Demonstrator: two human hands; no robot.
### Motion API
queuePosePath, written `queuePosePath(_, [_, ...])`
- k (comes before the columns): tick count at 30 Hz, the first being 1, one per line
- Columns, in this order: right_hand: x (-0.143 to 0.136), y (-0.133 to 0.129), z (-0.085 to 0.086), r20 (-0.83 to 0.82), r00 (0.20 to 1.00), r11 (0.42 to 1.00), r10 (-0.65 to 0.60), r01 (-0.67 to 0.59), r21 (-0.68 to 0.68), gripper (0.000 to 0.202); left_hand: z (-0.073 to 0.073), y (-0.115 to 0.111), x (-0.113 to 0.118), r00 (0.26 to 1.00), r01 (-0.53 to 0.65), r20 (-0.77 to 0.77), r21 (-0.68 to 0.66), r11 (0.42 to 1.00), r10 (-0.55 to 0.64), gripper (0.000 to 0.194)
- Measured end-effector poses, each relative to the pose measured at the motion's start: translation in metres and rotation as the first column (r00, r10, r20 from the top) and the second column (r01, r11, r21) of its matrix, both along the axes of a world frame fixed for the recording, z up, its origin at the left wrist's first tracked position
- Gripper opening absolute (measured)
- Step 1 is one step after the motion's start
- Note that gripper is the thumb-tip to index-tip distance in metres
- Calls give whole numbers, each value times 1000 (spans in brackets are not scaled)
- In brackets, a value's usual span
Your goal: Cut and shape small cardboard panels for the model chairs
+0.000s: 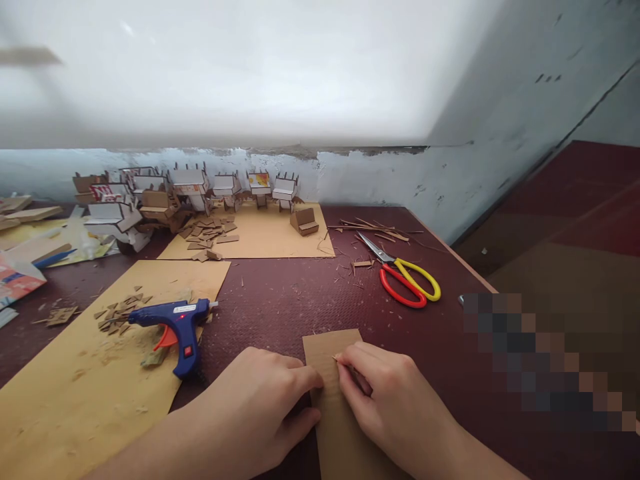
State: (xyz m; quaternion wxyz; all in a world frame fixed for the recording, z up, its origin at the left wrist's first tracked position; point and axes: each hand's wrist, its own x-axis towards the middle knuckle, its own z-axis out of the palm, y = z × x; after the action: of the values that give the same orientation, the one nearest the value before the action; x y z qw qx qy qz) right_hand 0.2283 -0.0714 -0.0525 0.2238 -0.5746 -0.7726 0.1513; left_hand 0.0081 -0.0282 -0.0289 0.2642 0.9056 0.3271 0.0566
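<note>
A strip of brown cardboard lies on the dark red table in front of me. My left hand rests at its left edge, thumb and forefinger apart, holding nothing. On the strip's right side is my right hand, fingers pinched round a tiny pale pointed piece, most of which is hidden. A blue glue gun with an orange trigger lies on its side to the left. Scissors with red and yellow handles lie partly open beyond my right hand.
Small cardboard models line the wall at the back left. Cut cardboard pieces lie on yellow sheets. Thin strips are behind the scissors. A pixelated patch covers the right side.
</note>
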Motion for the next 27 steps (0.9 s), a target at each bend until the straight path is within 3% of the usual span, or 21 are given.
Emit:
queuePosePath(11, [-2,-2,-8,-33,999,1000,-12,12,-6,20,-1,-1,0,1000,-2,-15,-14,1000,2,22])
queuePosePath(27, [3,-4,-6,-35,999,997,-38,40,66,24,0,-2,-1,1000,-12,-5,-32,999,12,18])
